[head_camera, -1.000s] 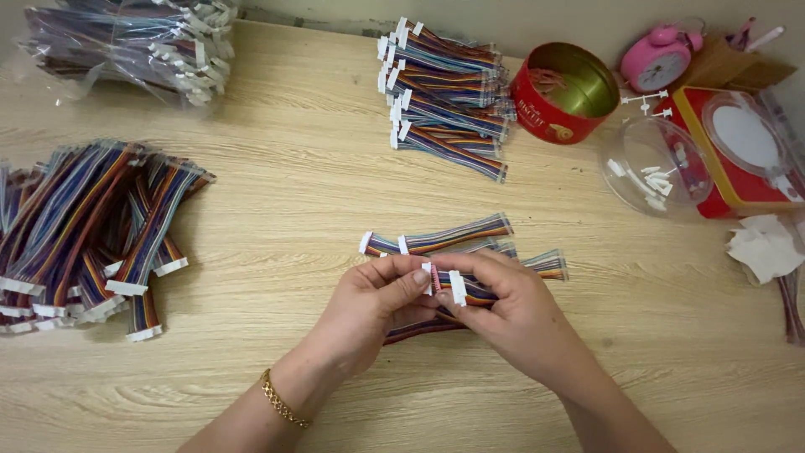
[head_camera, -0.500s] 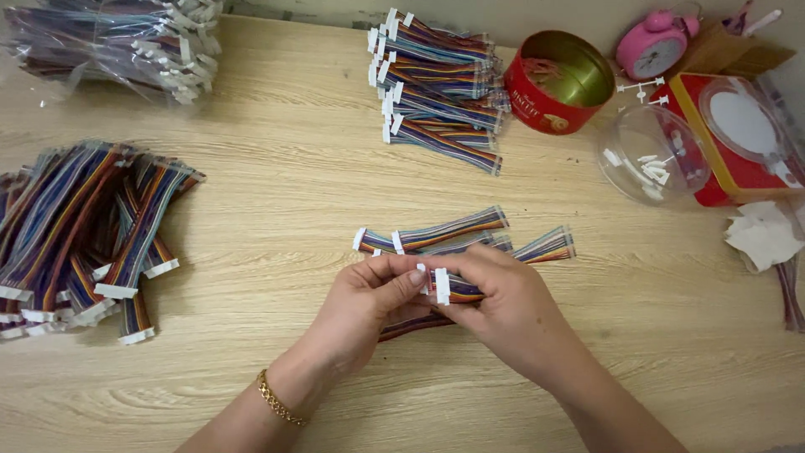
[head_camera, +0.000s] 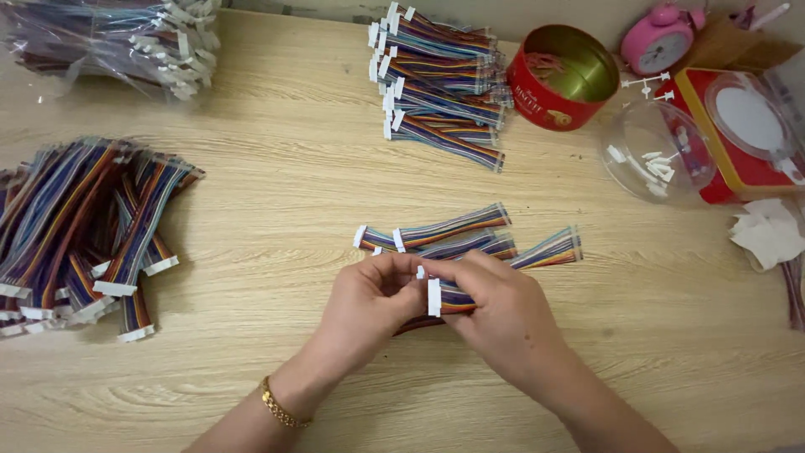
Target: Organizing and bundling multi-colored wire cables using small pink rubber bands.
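My left hand (head_camera: pixel 369 306) and my right hand (head_camera: pixel 503 315) meet at the middle of the wooden table (head_camera: pixel 277 201). Between them they grip a bundle of rainbow ribbon cables (head_camera: pixel 449 298) whose white connectors face me. The right hand wraps around the bundle's body; the left hand's fingers pinch its connector end. Just beyond my fingers lie a few loose ribbon cables (head_camera: pixel 457 228) with white connectors on their left ends. A gold bracelet (head_camera: pixel 278 407) circles my left wrist.
A large heap of ribbon cables (head_camera: pixel 80 226) lies at the left edge. Bagged cables (head_camera: pixel 109 33) sit at the far left. A neat stack of cables (head_camera: pixel 440 84) stands at the back, beside a red round tin (head_camera: pixel 566 80), a clear lid (head_camera: pixel 658 151), a pink alarm clock (head_camera: pixel 658 38) and a red box (head_camera: pixel 750 134).
Both hands stay together on the bundle with small finger shifts. The view has drifted slightly, so the table's things sit a little lower and left.
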